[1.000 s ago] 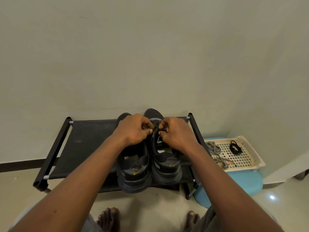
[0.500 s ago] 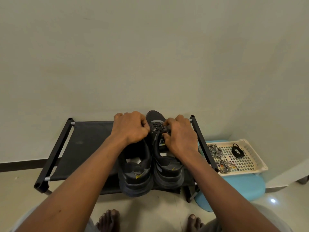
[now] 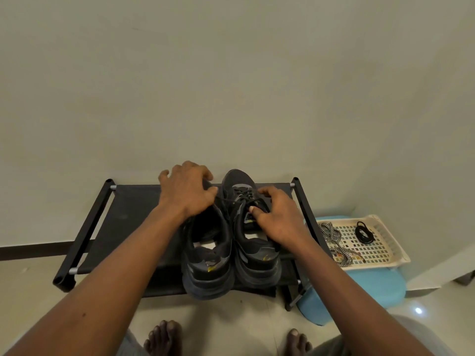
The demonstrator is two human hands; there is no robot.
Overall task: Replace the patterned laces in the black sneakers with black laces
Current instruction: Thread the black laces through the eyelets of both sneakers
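Patterned laces (image 3: 332, 233) out, one black lace (image 3: 363, 233) waiting in tray (image 3: 380, 264); right hand (image 3: 280, 219) grips laced right sneaker (image 3: 254, 255), left hand (image 3: 187, 194) grips left sneaker (image 3: 205, 258)

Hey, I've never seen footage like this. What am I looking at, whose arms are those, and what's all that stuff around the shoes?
No machine here: a person is working bare-handed, filmed by a wide-angle camera worn on their head, looking forward and down. You see everything from their own viewpoint, with their arms reaching in from the bottom edge. A black shoe rack carries the left sneaker and the right sneaker side by side, both black. The left hand curls over the front of the left sneaker. The right hand grips the right sneaker, thumb on its tongue, beside its black lace. To the right, a cream tray on a blue stool holds patterned laces and a coiled black lace.
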